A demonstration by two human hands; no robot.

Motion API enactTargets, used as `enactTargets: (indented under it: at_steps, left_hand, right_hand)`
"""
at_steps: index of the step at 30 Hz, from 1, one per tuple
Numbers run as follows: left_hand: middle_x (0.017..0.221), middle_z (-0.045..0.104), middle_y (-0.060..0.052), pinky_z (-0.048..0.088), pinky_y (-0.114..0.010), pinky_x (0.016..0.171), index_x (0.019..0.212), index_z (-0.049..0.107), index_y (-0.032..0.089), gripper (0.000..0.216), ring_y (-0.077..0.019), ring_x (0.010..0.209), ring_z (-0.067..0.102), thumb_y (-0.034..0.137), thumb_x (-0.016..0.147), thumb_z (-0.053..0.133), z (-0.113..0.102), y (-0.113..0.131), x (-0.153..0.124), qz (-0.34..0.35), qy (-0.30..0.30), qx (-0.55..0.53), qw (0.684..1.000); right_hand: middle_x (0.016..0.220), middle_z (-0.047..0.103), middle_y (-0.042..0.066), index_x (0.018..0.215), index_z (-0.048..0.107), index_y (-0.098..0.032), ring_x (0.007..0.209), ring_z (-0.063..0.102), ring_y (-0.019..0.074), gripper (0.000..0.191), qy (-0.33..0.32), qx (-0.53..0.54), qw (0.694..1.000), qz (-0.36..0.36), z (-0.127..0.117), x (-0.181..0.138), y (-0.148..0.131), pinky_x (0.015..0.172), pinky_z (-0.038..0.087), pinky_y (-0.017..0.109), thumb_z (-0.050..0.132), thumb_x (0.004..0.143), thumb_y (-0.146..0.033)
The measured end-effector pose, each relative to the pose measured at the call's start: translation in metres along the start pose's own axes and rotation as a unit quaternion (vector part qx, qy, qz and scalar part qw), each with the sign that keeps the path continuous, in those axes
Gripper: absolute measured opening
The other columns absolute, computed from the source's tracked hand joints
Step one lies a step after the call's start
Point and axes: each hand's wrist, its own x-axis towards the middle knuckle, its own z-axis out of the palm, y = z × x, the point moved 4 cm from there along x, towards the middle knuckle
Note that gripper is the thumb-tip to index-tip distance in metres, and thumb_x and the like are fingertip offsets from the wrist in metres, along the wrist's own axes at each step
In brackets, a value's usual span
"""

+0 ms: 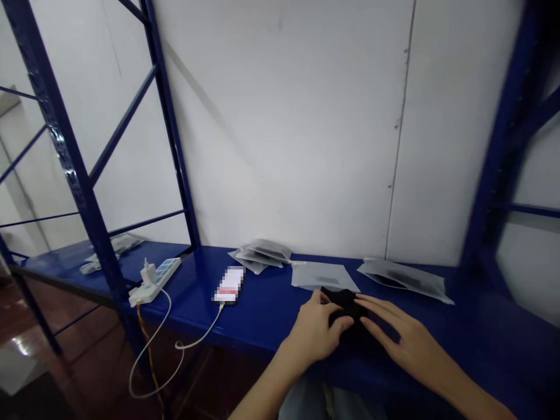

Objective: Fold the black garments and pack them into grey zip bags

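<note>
A small piece of black cloth (345, 300) lies bunched near the front of the blue shelf, between my two hands. My left hand (317, 326) grips its left side, thumb and fingers closed on the fabric. From the right, my right hand (394, 326) holds the other side between its thumb and straight fingers. Just behind the cloth lies a flat frosted plastic bag (321, 274). Farther right is another frosted bag (405, 277) with something dark inside. The cloth's exact kind cannot be made out.
Several frosted bags (262, 254) are stacked at the back. A phone (229, 286) on a white charging cable (205, 335) lies left of me, near a power strip (155, 280). Blue rack posts (72, 157) stand at the sides; a white wall (284, 128) closes the back.
</note>
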Motion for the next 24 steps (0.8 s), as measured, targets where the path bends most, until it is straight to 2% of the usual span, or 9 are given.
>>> enactTargets:
  at_steps: [4, 9, 13, 17, 19, 21, 23, 24]
  left_hand:
    - [0.108, 0.065, -0.008, 0.053, -0.034, 0.089, 0.105, 0.079, 0.026, 0.035, -0.0220, 0.097, 0.065, 0.053, 0.093, 0.060, -0.005, -0.004, -0.002, -0.022, 0.026, -0.015, 0.999]
    - [0.090, 0.073, -0.005, 0.049, -0.032, 0.078, 0.090, 0.074, 0.024, 0.034, -0.0219, 0.088, 0.068, 0.041, 0.101, 0.047, -0.010, -0.012, 0.000, -0.066, 0.081, -0.003, 0.995]
    - [0.093, 0.075, -0.007, 0.047, -0.032, 0.075, 0.098, 0.066, 0.023, 0.034, -0.0239, 0.088, 0.069, 0.035, 0.105, 0.036, -0.016, -0.026, -0.001, -0.123, 0.136, 0.001, 0.983]
    - [0.099, 0.074, -0.010, 0.048, -0.034, 0.079, 0.119, 0.055, 0.021, 0.027, -0.0255, 0.091, 0.070, 0.024, 0.103, 0.033, -0.029, -0.048, -0.009, -0.180, 0.164, 0.025, 0.970]
    - [0.111, 0.070, -0.012, 0.049, -0.035, 0.086, 0.132, 0.048, 0.020, 0.034, -0.0253, 0.099, 0.069, 0.018, 0.101, 0.033, -0.038, -0.052, -0.016, -0.156, 0.191, 0.036, 0.968]
    - [0.127, 0.063, -0.014, 0.048, -0.037, 0.096, 0.141, 0.042, 0.020, 0.040, -0.0254, 0.113, 0.064, 0.020, 0.102, 0.033, -0.045, -0.049, -0.025, -0.098, 0.217, 0.047, 0.970]
    - [0.140, 0.054, -0.015, 0.045, -0.041, 0.106, 0.146, 0.041, 0.021, 0.044, -0.0279, 0.127, 0.055, 0.029, 0.102, 0.041, -0.046, -0.042, -0.030, -0.039, 0.205, 0.071, 0.975]
    - [0.142, 0.053, -0.015, 0.044, -0.044, 0.108, 0.145, 0.043, 0.022, 0.047, -0.0300, 0.130, 0.052, 0.034, 0.100, 0.048, -0.045, -0.039, -0.031, -0.020, 0.180, 0.090, 0.979]
  right_hand:
    - [0.147, 0.060, 0.007, 0.139, 0.062, -0.030, 0.131, 0.060, 0.0300, 0.049, -0.058, -0.013, 0.998, 0.000, 0.007, -0.001, 0.002, 0.112, 0.051, 0.047, 0.059, 0.096, -0.054]
    - [0.148, 0.059, 0.009, 0.145, 0.058, -0.029, 0.132, 0.059, 0.0322, 0.056, -0.091, -0.011, 0.996, 0.000, 0.013, 0.000, 0.004, 0.113, 0.049, 0.049, 0.062, 0.094, -0.052]
    - [0.151, 0.056, 0.007, 0.144, 0.059, -0.031, 0.132, 0.060, 0.0332, 0.055, -0.098, -0.004, 0.995, 0.010, 0.015, -0.001, 0.011, 0.112, 0.050, 0.050, 0.062, 0.094, -0.054]
    - [0.142, 0.065, 0.004, 0.122, 0.076, -0.033, 0.124, 0.065, 0.0331, 0.038, -0.119, 0.014, 0.993, 0.011, 0.018, -0.001, 0.015, 0.109, 0.052, 0.052, 0.056, 0.097, -0.054]
    - [0.136, 0.069, 0.004, 0.116, 0.078, -0.033, 0.122, 0.067, 0.0326, 0.037, -0.128, 0.021, 0.992, 0.013, 0.017, 0.001, 0.014, 0.108, 0.053, 0.052, 0.054, 0.098, -0.055]
    - [0.134, 0.070, 0.005, 0.115, 0.079, -0.032, 0.120, 0.068, 0.0323, 0.038, -0.126, 0.028, 0.991, 0.015, 0.016, 0.003, 0.011, 0.106, 0.055, 0.052, 0.053, 0.099, -0.056]
    - [0.133, 0.071, 0.006, 0.113, 0.079, -0.031, 0.119, 0.069, 0.0323, 0.040, -0.121, 0.036, 0.992, 0.016, 0.013, 0.004, 0.008, 0.105, 0.056, 0.051, 0.053, 0.098, -0.057]
    - [0.132, 0.071, 0.006, 0.112, 0.080, -0.031, 0.119, 0.069, 0.0323, 0.040, -0.121, 0.039, 0.992, 0.016, 0.012, 0.005, 0.006, 0.105, 0.056, 0.051, 0.053, 0.098, -0.057]
